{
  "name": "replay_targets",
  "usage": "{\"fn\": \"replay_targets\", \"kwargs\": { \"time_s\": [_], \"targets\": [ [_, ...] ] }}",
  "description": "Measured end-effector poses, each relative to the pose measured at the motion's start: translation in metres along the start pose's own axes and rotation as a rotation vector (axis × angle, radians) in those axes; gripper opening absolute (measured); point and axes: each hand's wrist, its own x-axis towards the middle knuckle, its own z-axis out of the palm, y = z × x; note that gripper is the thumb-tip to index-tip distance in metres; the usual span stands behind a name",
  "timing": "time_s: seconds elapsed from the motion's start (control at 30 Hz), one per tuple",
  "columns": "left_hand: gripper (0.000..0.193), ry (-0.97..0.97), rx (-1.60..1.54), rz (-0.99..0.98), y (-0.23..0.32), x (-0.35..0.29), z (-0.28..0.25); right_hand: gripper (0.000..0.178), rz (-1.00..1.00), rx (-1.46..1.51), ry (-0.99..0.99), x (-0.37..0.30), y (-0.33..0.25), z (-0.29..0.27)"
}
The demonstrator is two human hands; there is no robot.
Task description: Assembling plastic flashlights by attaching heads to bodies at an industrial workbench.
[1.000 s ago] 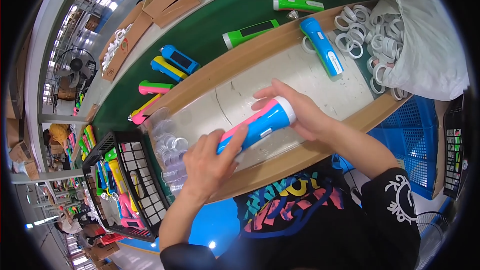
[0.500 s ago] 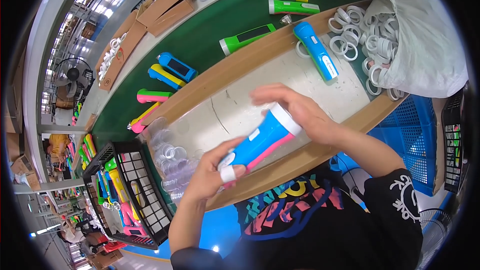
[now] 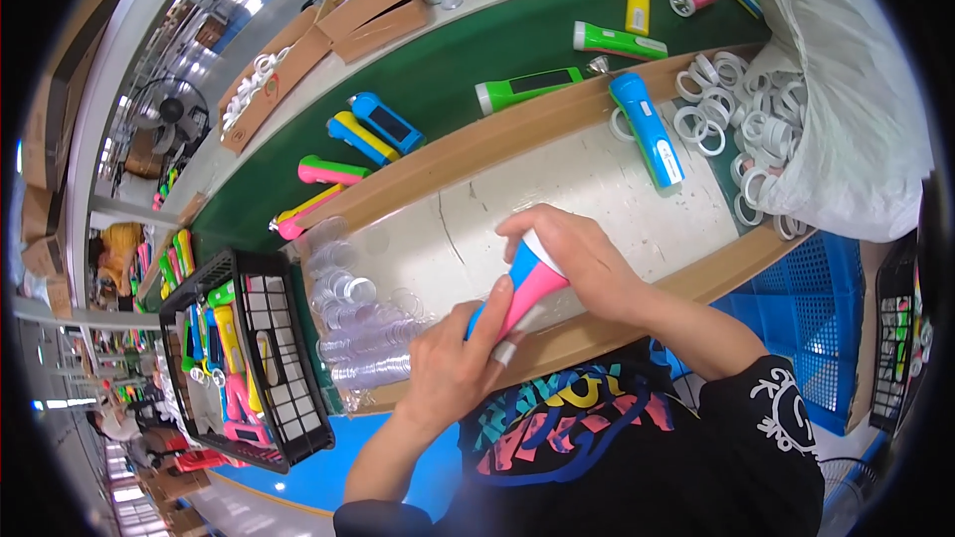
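My left hand [image 3: 453, 363] wraps round the handle of a blue and pink flashlight [image 3: 530, 293], with a white band on one finger. My right hand [image 3: 587, 264] is curled over the flashlight's wide end, its fingers round the white ring [image 3: 538, 251] there. Much of the ring is hidden by that hand. The flashlight is tilted, its wide end up and to the right, above a shallow cardboard-edged tray [image 3: 448, 209]. Another blue flashlight [image 3: 647, 129] lies across the tray's far right part, beside a loose white ring [image 3: 619, 125].
Clear plastic discs [image 3: 363, 338] are stacked at the tray's left end. White rings [image 3: 756, 129] spill from a white sack [image 3: 846, 89] at right. Several flashlights [image 3: 527, 88] lie on the green belt [image 3: 468, 50] beyond. A black crate [image 3: 288, 368] of flashlights stands at left.
My right hand has closed over the flashlight's white end. The flashlight has been rolled so that more of its pink side shows. The whole view has shifted slightly.
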Motion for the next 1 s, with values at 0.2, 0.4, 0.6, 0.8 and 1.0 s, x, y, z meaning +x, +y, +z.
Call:
{"fn": "replay_targets", "kwargs": {
  "time_s": [0.2,0.4,0.6,0.8,1.0],
  "targets": [
    [0.074,-0.580,-1.222,0.135,-0.002,-0.004,-0.046,0.030,-0.822,-0.314,-0.194,-0.052,-0.068,0.005],
    [0.070,-0.317,-0.597,0.086,0.001,0.026,-0.048,0.031,-0.329,-0.456,-0.101,-0.031,-0.037,-0.014],
    [0.079,-0.204,0.179,0.056,-0.026,0.038,0.017,0.039,0.501,0.281,0.141,0.023,0.049,-0.016],
    [0.079,-0.238,-1.522,-0.649,-0.014,0.016,0.015,0.046,0.225,0.583,0.052,0.006,0.025,-0.017],
    [0.078,-0.287,-1.894,-0.654,0.003,0.004,0.035,0.031,0.131,0.838,0.144,0.000,0.021,0.016]
  ]
}}
